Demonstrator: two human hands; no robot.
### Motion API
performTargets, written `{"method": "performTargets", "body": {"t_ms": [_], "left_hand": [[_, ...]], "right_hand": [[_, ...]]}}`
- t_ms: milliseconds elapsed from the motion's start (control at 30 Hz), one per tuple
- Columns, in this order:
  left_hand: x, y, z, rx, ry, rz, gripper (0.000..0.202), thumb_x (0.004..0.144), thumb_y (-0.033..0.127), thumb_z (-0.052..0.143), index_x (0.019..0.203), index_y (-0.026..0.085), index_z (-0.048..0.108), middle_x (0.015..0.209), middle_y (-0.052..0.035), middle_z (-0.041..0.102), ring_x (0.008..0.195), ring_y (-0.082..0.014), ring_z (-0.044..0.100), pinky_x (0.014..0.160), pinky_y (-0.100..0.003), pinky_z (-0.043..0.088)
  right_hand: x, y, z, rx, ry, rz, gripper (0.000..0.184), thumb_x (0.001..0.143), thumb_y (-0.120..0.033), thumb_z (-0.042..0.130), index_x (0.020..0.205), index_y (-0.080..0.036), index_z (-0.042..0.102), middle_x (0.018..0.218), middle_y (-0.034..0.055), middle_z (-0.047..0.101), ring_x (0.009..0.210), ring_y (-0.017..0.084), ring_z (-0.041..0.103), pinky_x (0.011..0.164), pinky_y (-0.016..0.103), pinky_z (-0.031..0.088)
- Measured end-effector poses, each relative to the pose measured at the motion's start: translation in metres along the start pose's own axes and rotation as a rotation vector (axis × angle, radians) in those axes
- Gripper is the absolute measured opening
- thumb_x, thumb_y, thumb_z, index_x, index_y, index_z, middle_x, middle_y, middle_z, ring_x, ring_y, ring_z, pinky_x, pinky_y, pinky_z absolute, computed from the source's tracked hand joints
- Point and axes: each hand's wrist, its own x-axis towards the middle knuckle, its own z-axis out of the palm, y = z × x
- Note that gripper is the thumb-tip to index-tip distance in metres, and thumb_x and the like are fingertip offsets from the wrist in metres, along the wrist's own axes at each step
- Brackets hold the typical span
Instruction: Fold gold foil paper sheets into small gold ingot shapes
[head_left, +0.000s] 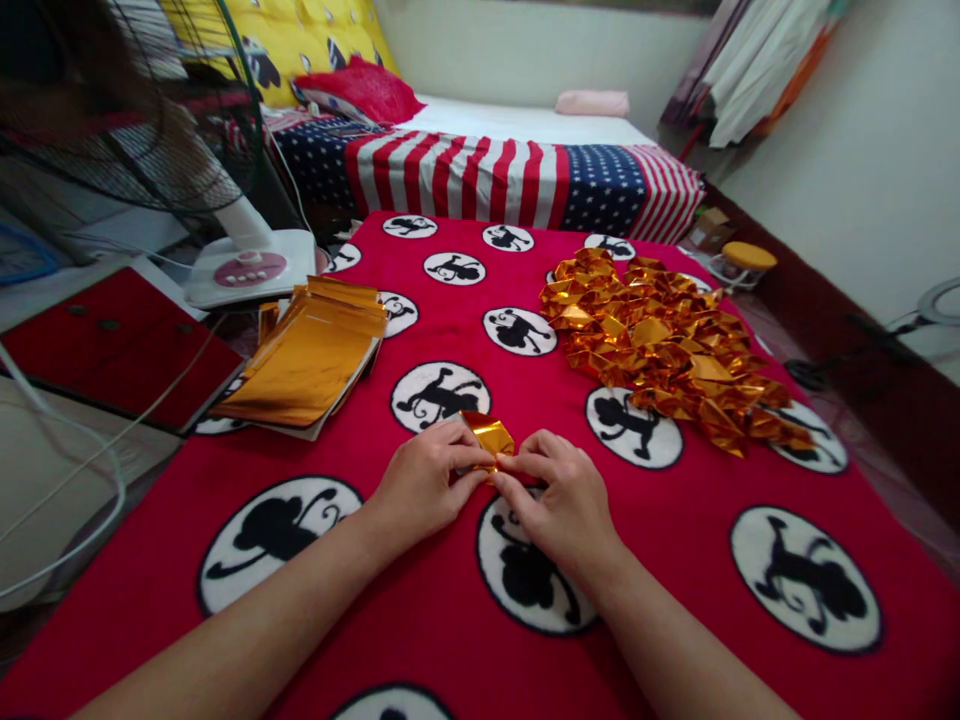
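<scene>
Between my two hands is a small piece of gold foil paper (491, 436), partly folded, just above the red blanket (675, 560). My left hand (431, 475) pinches its left side between thumb and fingers. On the other side my right hand (559, 495) grips the near right edge, thumb tip close to the left thumb. The fingers cover the paper's lower part. To the left lies a stack of flat gold foil sheets (307, 350). A heap of folded gold foil pieces (660, 345) spreads over the blanket at the right.
A fan on a white base (251, 265) stands at the left beside a dark red panel (112, 335) and loose cables. Behind the blanket is a bed with a flag-patterned cover (480, 180) and a red pillow (364, 88). A yellow-topped stool (748, 256) stands back right.
</scene>
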Motion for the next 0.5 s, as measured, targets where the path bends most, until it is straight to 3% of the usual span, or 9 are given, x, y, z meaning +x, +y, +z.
{"method": "performTargets", "body": {"t_ms": [267, 400, 500], "left_hand": [[-0.004, -0.001, 0.001, -0.05, 0.056, 0.031, 0.015, 0.082, 0.014, 0.065, 0.091, 0.022, 0.073, 0.091, -0.0041, 0.064, 0.086, -0.0159, 0.06, 0.076, -0.028, 0.049], [-0.005, -0.003, -0.01, -0.035, 0.233, 0.079, 0.011, 0.082, 0.017, 0.066, 0.091, 0.019, 0.071, 0.091, -0.0048, 0.061, 0.087, -0.0158, 0.059, 0.078, -0.027, 0.049], [-0.004, -0.007, -0.022, -0.009, 0.346, 0.037, 0.011, 0.083, 0.015, 0.064, 0.09, 0.018, 0.071, 0.092, -0.0051, 0.061, 0.089, -0.0155, 0.06, 0.079, -0.027, 0.049]], "right_hand": [[-0.003, -0.002, 0.004, -0.034, 0.034, -0.015, 0.007, 0.084, -0.031, 0.068, 0.087, -0.027, 0.074, 0.08, 0.001, 0.061, 0.079, 0.017, 0.053, 0.068, 0.03, 0.031], [-0.003, 0.002, 0.003, -0.034, 0.006, -0.06, 0.008, 0.087, -0.028, 0.065, 0.088, -0.026, 0.073, 0.082, 0.0016, 0.062, 0.08, 0.017, 0.053, 0.068, 0.03, 0.031], [0.003, 0.009, -0.001, -0.031, -0.042, -0.12, 0.011, 0.089, -0.026, 0.063, 0.092, -0.026, 0.074, 0.084, 0.0012, 0.062, 0.078, 0.015, 0.054, 0.067, 0.029, 0.031]]}}
